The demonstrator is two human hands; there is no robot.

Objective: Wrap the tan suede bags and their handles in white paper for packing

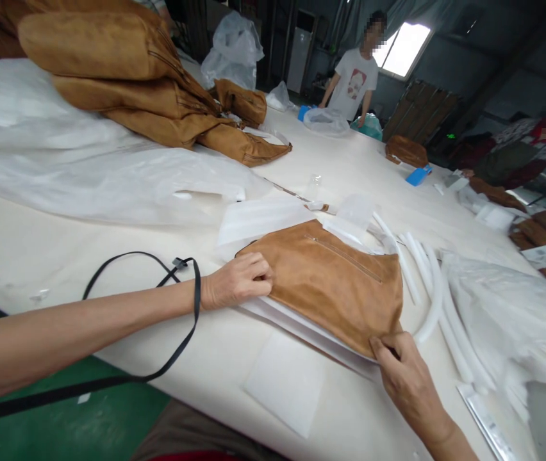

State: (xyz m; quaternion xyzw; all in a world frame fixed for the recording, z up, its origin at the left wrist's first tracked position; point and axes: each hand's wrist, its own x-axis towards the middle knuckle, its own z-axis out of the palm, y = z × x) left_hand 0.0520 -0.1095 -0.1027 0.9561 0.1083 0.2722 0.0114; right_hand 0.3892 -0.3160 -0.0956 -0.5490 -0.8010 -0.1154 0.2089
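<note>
A tan leather bag (330, 282) with a zip across its upper face lies before me on the white table. My left hand (241, 280) is closed on its left edge, fingers curled in. At the lower right corner, my right hand (400, 358) pinches the bag's edge between thumb and fingers. White sheeting (311, 336) shows along the near edge, beneath the leather. Around my left wrist runs a black strap (198, 288), looped on the table and trailing to the lower left. A white foam sheet (285, 381) lies just in front of the bag.
White foam tubes (429, 294) and clear plastic bags (504, 314) lie to the right. A pile of tan bags (157, 96) rests on plastic sheeting (85, 173) at the back left. Across the table (196, 346) stands a person (352, 80); another sits at far right.
</note>
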